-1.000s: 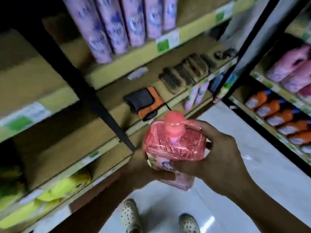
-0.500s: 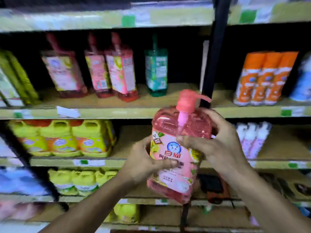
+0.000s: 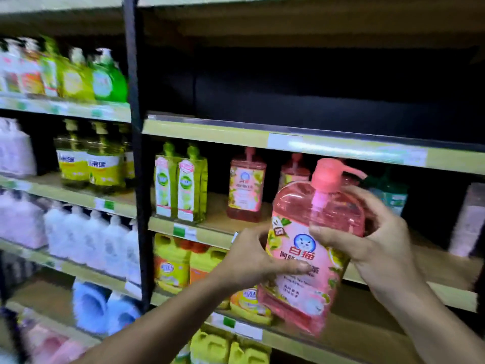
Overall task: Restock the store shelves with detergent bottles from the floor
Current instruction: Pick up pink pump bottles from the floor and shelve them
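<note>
A pink pump-top detergent bottle (image 3: pixel 309 248) with a pink label is held upright, slightly tilted, in front of the shelves. My left hand (image 3: pixel 252 258) grips its lower left side, thumb across the label. My right hand (image 3: pixel 367 232) grips its upper right shoulder just under the pump. Behind it, two matching pink bottles (image 3: pixel 245 185) stand on the middle shelf (image 3: pixel 217 222), the right one partly hidden by the held bottle.
Green pump bottles (image 3: pixel 181 185) stand left of the pink ones, a teal bottle (image 3: pixel 388 195) to the right. The shelf above (image 3: pixel 262 137) looks dark and bare. Yellow jugs (image 3: pixel 173 264) fill the shelf below. A black upright post (image 3: pixel 136 153) divides the bays.
The view has swung to the right along the shelves and risen. The bottle, still in both hands, now sits in front of the shelf with matching pink bottles.
</note>
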### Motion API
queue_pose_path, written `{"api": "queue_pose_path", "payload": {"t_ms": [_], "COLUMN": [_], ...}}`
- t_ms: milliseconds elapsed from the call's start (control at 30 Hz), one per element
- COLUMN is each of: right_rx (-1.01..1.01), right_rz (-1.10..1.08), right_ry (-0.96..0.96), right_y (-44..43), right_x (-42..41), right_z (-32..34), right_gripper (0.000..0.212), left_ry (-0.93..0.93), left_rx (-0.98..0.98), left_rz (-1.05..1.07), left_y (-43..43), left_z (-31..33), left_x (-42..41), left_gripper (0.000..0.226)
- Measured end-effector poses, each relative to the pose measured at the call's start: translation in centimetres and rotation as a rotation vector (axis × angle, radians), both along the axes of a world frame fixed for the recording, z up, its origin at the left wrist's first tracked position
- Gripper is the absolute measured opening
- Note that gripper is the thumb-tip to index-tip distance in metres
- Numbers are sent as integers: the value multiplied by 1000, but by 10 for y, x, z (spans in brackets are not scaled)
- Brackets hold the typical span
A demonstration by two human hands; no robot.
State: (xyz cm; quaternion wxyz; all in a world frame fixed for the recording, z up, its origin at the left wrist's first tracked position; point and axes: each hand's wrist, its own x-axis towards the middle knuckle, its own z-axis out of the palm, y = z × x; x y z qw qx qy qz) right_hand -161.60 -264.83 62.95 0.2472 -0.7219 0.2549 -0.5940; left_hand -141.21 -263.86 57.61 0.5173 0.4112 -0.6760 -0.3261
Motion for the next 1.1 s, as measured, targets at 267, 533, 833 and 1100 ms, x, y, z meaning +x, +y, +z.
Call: {"api": "queue_pose_path", "payload": {"t_ms": [267, 533, 833, 1100], "right_rx": [-184, -236, -276, -138], "right_rz": [-56, -88, -22, 11], "right_ry": [350, 424, 458, 357], "right_y": [-27, -90, -176, -224], "right_x": [81, 112, 125, 130], "right_z": [8, 25, 17, 5], "right_gripper": [89, 89, 89, 87], "left_ry": [-100, -118, -128, -53], "left_rx": [-133, -179, -129, -73], "left_rz": [112, 156, 231, 162], "left_y": [-51, -129, -190, -219], "left_z": [-6, 2, -4, -16], "left_x": [90, 114, 129, 137], "left_gripper": [88, 80, 89, 84]}}
